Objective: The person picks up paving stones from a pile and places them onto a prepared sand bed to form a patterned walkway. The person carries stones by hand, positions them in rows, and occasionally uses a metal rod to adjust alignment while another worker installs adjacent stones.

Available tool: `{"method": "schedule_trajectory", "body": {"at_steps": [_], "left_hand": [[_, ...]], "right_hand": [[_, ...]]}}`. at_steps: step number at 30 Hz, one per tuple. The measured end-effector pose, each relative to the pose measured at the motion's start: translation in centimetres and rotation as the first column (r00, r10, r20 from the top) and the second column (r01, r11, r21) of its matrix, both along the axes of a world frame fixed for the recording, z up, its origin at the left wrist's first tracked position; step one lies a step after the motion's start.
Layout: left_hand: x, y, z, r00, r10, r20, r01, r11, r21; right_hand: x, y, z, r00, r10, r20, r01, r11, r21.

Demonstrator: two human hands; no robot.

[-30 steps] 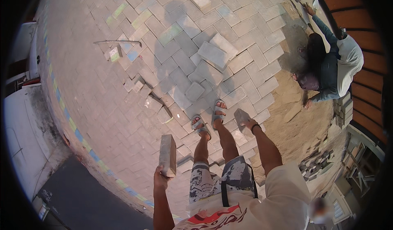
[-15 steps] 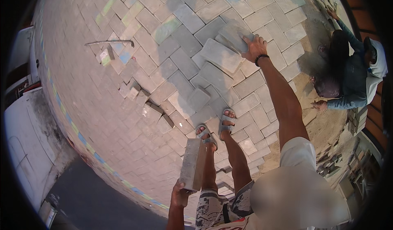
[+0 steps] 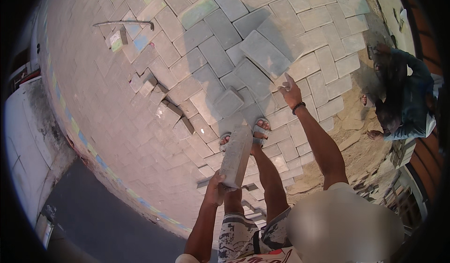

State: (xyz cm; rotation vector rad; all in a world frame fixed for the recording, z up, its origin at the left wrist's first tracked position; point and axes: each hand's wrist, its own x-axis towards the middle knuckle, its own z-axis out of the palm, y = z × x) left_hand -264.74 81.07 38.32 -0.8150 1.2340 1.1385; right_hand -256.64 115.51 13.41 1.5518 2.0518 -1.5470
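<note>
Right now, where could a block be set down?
Bare paving lies between the painted strip and the row of uneven pieces; another patch separates the curved bar from the loose blocks. It's crowded around those blocks.

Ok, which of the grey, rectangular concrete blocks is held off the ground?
The grey, rectangular concrete block gripped in the bare left hand; the loose grey blocks beyond the sandalled feet rest on the paving.
</note>
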Motion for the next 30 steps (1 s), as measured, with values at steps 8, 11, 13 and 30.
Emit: {"method": "schedule_trajectory", "body": {"at_steps": [8, 11, 13, 30], "left_hand": [[-6.2, 5.5, -11.3, 0.925, -0.323, 0.202, 0.242, 0.908, 0.343], [-8.9, 9.9, -16.1, 0.919, -0.375, 0.121, 0.357, 0.922, 0.147], [-10.1, 13.3, -19.8, 0.924, -0.382, 0.025, 0.379, 0.922, 0.076], [-5.8, 5.0, -17.0, 0.04, -0.817, -0.575, 0.891, 0.289, -0.349]], "right_hand": [[4.2, -8.8, 0.8, 0.729, -0.67, -0.137, 0.236, 0.434, -0.869], [4.6, -8.5, 0.2, 0.665, -0.74, -0.104, 0.381, 0.455, -0.805], [4.7, -9.7, -1.2, 0.539, -0.839, -0.068, 0.508, 0.389, -0.768], [12.5, -13.2, 4.5, 0.937, -0.286, 0.201, 0.322, 0.93, -0.175]]}}
